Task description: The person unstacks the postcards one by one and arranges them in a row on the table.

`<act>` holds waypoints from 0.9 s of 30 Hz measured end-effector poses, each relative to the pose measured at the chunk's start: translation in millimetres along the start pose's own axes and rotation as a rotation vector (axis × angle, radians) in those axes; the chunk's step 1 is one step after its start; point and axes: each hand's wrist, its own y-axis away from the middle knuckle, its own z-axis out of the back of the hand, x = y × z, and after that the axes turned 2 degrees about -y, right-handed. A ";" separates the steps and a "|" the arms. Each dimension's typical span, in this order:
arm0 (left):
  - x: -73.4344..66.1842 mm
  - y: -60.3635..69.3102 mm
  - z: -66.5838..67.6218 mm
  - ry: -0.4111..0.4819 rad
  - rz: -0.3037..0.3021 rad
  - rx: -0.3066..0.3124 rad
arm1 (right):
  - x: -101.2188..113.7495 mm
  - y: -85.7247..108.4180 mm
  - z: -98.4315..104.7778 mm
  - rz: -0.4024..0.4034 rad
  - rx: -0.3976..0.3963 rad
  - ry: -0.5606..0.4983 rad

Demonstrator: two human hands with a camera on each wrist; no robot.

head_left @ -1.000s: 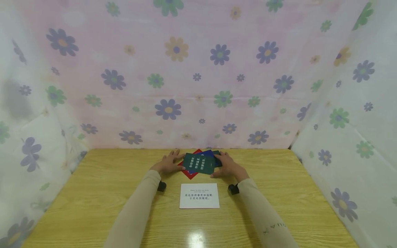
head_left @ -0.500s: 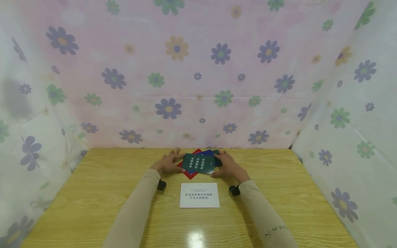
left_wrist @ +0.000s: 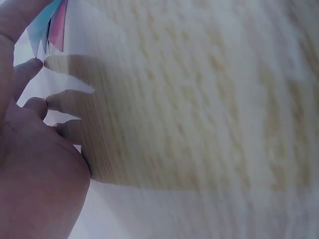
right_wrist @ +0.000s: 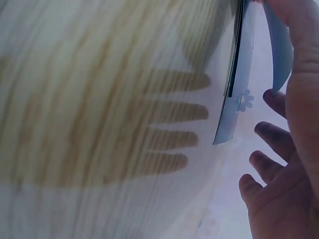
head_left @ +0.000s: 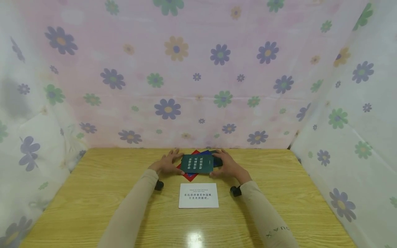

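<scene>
A dark green card point(head_left: 197, 164) with white writing lies uppermost over a fanned pile near the table's far edge. My left hand point(head_left: 167, 164) pinches its left edge between thumb and finger. At the opposite edge, my right hand point(head_left: 228, 166) grips it the same way, and in the right wrist view the green card point(right_wrist: 280, 47) curves, raised above the tabletop. Beneath it show corners of a red card point(head_left: 190, 176) and a blue card point(head_left: 204, 152). Another dark green card point(head_left: 218, 162) is partly hidden behind the right fingers.
Nearer the body, a white card point(head_left: 199, 187) with printed text lies flat on the wooden table point(head_left: 102, 193). Flowered cloth point(head_left: 192, 89) hangs behind the table and along both sides. Black wrist cameras point(head_left: 235, 191) sit under the forearms.
The uppermost green card has turned a little, so its edges lie straighter, and has shifted slightly left. Both hands keep their hold. The white card has stayed put.
</scene>
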 end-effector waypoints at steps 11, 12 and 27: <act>-2.5 10.9 4.6 0.095 -0.131 -0.048 | -2.0 5.8 0.2 0.067 -0.046 -0.047; -3.2 12.9 4.7 0.095 -0.147 -0.057 | -1.9 7.1 0.1 0.073 -0.048 -0.054; -1.8 45.4 5.8 0.044 -0.314 -0.154 | 7.1 33.8 -14.1 0.132 -0.083 -0.152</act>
